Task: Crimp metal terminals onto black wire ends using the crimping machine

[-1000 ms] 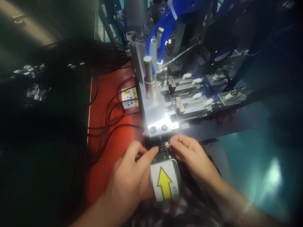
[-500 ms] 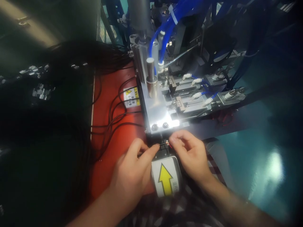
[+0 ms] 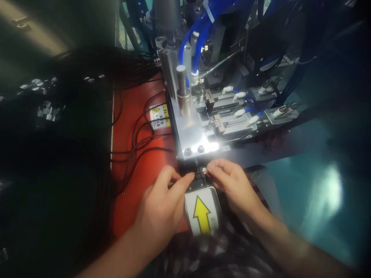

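Observation:
My left hand [image 3: 162,206] and my right hand [image 3: 233,185] meet at a small black connector [image 3: 199,177] just below the shiny metal plate [image 3: 189,137] of a machine. My left forefinger and thumb pinch the connector's left side. At its right end my right fingertips pinch thin red and pale wire ends [image 3: 206,172]. Below the connector lies a white slide plate with a yellow arrow [image 3: 203,210], pointing toward the machine, between my two hands.
Black cables [image 3: 139,143] run across the red bench top [image 3: 130,177] to the left, beside a yellow warning label [image 3: 159,116]. A steel post [image 3: 182,90], blue air hoses [image 3: 197,38] and clamp blocks stand behind. A dark heap of cables fills the left.
Both hands stay pinched at the connector; they and the arrow plate sit a little higher in view as my head shifts slightly.

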The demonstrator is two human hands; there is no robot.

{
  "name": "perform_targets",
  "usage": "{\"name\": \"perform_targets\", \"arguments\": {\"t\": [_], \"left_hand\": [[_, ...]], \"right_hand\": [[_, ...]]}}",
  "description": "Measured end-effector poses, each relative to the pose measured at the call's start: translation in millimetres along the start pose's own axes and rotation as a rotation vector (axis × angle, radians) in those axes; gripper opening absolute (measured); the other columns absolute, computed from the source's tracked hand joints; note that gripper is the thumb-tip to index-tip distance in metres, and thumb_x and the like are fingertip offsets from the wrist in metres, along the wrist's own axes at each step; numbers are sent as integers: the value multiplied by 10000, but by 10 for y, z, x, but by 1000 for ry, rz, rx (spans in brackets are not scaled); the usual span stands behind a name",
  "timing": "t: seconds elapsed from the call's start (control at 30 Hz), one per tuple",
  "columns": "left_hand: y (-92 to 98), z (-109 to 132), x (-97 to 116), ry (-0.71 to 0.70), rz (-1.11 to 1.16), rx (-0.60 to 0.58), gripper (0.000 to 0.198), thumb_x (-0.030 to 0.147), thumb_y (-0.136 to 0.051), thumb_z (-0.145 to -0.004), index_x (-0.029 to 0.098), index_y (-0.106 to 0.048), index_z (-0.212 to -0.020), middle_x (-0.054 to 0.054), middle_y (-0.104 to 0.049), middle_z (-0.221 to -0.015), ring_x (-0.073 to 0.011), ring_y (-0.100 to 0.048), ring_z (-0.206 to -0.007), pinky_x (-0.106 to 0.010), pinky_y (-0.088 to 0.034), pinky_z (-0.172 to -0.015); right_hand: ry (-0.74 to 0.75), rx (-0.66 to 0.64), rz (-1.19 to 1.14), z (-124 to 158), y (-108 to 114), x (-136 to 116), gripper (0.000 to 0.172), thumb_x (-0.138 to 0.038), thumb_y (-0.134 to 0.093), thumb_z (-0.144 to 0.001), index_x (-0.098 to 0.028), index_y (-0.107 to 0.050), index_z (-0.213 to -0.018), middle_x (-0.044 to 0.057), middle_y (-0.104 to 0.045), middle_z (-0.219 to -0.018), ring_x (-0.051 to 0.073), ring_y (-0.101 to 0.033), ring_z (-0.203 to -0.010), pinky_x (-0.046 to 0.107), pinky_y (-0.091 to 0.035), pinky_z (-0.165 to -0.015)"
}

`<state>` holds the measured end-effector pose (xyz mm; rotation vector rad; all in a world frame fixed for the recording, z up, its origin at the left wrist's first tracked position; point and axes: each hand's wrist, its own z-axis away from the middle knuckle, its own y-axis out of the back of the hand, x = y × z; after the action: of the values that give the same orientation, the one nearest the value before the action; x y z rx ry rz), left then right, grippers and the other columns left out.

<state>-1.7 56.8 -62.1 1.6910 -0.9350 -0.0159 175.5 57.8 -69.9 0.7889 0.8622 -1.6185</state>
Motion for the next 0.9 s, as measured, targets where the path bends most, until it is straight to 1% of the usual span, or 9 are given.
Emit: {"name": "perform_targets", "arguments": {"t": [0.07, 0.13, 0.27, 0.43, 0.57, 0.67, 0.73, 0.8, 0.9], "left_hand": [[0, -6, 0, -5, 5, 0, 264, 42, -495, -878, 114, -683, -1049, -33, -516, -809, -102, -566, -679, -195, -511, -570], [1, -12, -1, -7, 10, 4, 268, 39, -487, -879, 118, -680, -1047, -30, -512, -811, -99, -567, -683, -191, -512, -574], [-2, -16, -4, -6, 5, 5, 263, 45, -496, -873, 122, -685, -1039, -29, -515, -807, -101, -561, -668, -198, -519, -574], [-8, -10, -10, 9, 8, 0, 269, 49, -495, -873, 121, -686, -1048, -29, -517, -811, -98, -556, -662, -199, -525, -579], [-10, 0, -13, 22, -13, -16, 272, 72, -477, -889, 155, -683, -1045, -19, -520, -811, -90, -553, -659, -185, -519, -572], [-8, -1, -10, 17, -11, -12, 262, 89, -472, -898, 161, -682, -1038, -18, -522, -811, -90, -556, -657, -180, -514, -566], [-5, -8, -7, 14, -6, -4, 264, 87, -470, -896, 158, -682, -1037, -19, -521, -808, -89, -555, -651, -178, -510, -559], [-3, -17, -4, 10, -5, 0, 268, 82, -467, -894, 158, -684, -1031, -19, -519, -802, -89, -552, -647, -176, -511, -557], [-4, -24, -3, 12, -5, -4, 268, 81, -466, -895, 163, -681, -1033, -18, -521, -804, -89, -550, -652, -176, -514, -562]], "right_hand": [[-117, -107, -94, -23, 30, -18, 315, -386, -655, -779, -186, -472, -619, -95, -331, -471, 61, -240, -433, 207, -212, -431], [-121, -124, -116, -19, 67, 3, 354, -403, -659, -778, -190, -446, -591, -99, -310, -460, 61, -227, -431, 210, -209, -434], [35, 43, 14, 93, 110, 93, 324, -465, -640, -802, -187, -533, -675, -75, -385, -513, 76, -299, -444, 211, -246, -418], [98, 71, 218, 200, 71, 105, 221, -376, -645, -802, -176, -606, -717, 4, -573, -648, 134, -497, -565, 246, -393, -485], [385, 155, 441, 180, 59, 89, 137, -265, -591, -845, -179, -608, -740, 4, -556, -678, 131, -498, -584, 264, -411, -548], [571, 161, 563, 150, 73, 73, 111, -212, -555, -858, -184, -588, -756, 9, -559, -708, 135, -506, -614, 270, -414, -580], [516, 130, 527, 132, 81, 48, 117, -234, -548, -864, -184, -576, -762, 10, -566, -713, 137, -516, -625, 270, -422, -590], [347, 83, 430, 118, 87, 12, 147, -286, -550, -866, -184, -563, -762, -7, -549, -668, 127, -496, -580, 257, -410, -545], [128, 7, 333, 104, 93, -35, 208, -351, -544, -863, -187, -540, -735, -56, -443, -543, 100, -393, -472, 230, -325, -439]]}}
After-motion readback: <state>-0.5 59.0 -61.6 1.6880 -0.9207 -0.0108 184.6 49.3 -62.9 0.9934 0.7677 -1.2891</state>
